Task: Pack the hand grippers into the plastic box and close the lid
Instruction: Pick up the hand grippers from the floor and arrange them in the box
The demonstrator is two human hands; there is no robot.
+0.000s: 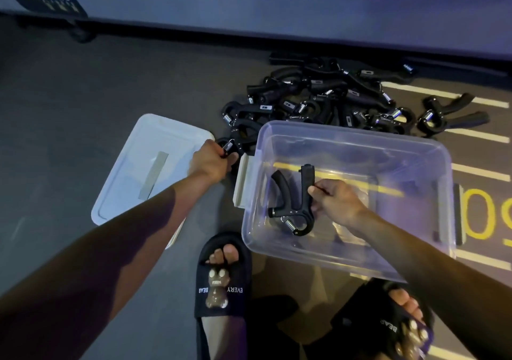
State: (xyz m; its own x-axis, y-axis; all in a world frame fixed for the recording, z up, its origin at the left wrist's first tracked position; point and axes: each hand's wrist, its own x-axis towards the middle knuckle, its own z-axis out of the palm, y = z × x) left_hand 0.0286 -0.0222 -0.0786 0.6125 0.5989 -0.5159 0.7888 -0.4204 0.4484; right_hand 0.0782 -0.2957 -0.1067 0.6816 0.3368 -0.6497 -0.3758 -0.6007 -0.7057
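Observation:
A clear plastic box [432, 149] stands open on the dark floor in front of me. Inside it my right hand [336, 203] grips one handle of a black hand gripper [293, 201], its spring end pointing toward me. Left of the box, my left hand [212, 161] is closed on another black hand gripper [231, 146] at the near edge of a pile of several hand grippers [327, 99] lying behind the box. The box's white lid [138, 165] lies flat on the floor to the left, partly under my left forearm.
My two feet in black slippers [223, 284] stand just in front of the box. A low grey platform edge [249, 13] runs along the back. Yellow floor markings [479, 212] and white lines lie to the right.

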